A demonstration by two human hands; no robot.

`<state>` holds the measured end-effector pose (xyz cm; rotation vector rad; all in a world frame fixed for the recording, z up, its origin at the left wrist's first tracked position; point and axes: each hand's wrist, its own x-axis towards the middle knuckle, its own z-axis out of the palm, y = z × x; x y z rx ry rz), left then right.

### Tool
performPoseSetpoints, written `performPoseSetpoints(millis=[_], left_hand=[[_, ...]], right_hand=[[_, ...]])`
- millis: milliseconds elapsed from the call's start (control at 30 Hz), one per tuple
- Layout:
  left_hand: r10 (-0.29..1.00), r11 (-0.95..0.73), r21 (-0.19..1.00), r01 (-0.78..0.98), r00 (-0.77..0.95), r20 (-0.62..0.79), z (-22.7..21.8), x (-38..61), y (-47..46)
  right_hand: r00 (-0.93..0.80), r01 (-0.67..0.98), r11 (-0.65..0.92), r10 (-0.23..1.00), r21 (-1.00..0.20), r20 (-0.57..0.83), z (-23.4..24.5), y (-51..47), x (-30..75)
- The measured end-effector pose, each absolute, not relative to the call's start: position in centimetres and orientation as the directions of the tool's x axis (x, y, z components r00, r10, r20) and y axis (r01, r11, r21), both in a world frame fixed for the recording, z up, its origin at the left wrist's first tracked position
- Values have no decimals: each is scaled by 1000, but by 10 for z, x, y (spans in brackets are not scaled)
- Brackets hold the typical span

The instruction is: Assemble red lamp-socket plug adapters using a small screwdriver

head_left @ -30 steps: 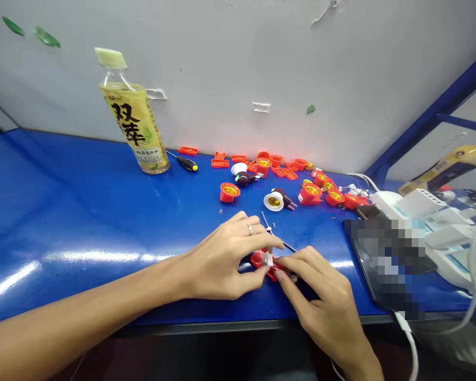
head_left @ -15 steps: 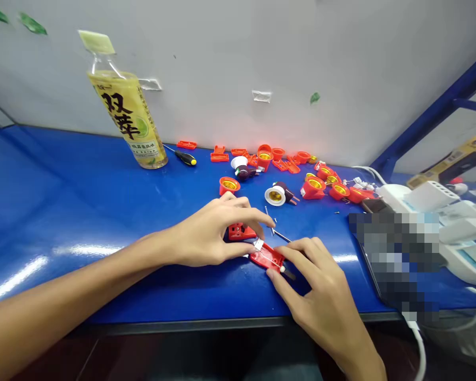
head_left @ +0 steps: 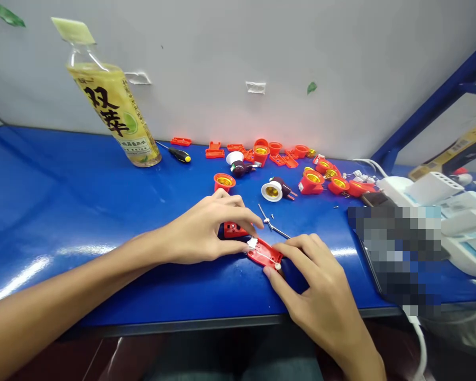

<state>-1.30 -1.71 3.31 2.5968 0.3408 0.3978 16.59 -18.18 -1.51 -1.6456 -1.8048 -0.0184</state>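
A red plastic half-shell (head_left: 265, 255) lies just above the blue table, open side up, with a thin white strand or wire along it. My right hand (head_left: 319, 288) grips its right end between thumb and fingers, beside a small white round part (head_left: 278, 266). At the shell's left end, the thumb and forefinger of my left hand (head_left: 208, 227) close around a small white piece (head_left: 253, 243). Partly hidden under that hand is another red socket part (head_left: 234, 229). Behind the shell lie a thin metal rod (head_left: 280, 231) and a small screw (head_left: 272, 216).
Red lamp sockets (head_left: 311, 181) and flat red covers crowd the table's back, with white-rimmed dark plug sockets (head_left: 272, 191) among them. A drink bottle (head_left: 115, 116) and screwdriver (head_left: 179, 155) stand and lie at left. A phone, blurred out, and a white power strip (head_left: 396, 188) occupy the right.
The view has shifted slightly, so most things sit a little further left. Both hands stay at the red shell; my left fingertips have moved slightly around the white piece.
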Motion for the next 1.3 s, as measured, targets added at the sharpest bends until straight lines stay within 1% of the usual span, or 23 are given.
performPoseSetpoints(millis=[400, 567, 933, 1133, 1300], left_hand=[[300, -850, 508, 140, 921, 249, 31, -13, -17], [295, -859, 492, 144, 924, 244, 32, -13, -17], [282, -873, 467, 142, 928, 244, 33, -13, -19], [277, -876, 466, 126, 922, 272, 33, -14, -19], [289, -873, 465, 148, 925, 248, 34, -14, -19]], right_hand=[[31, 883, 209, 867, -421, 497, -16, -182, 166], [43, 878, 200, 872, -435, 487, -15, -183, 165], [34, 884, 207, 865, -418, 501, -16, -182, 165], [25, 888, 212, 863, -407, 504, -17, -183, 166], [23, 893, 208, 864, -398, 502, -17, -184, 167]])
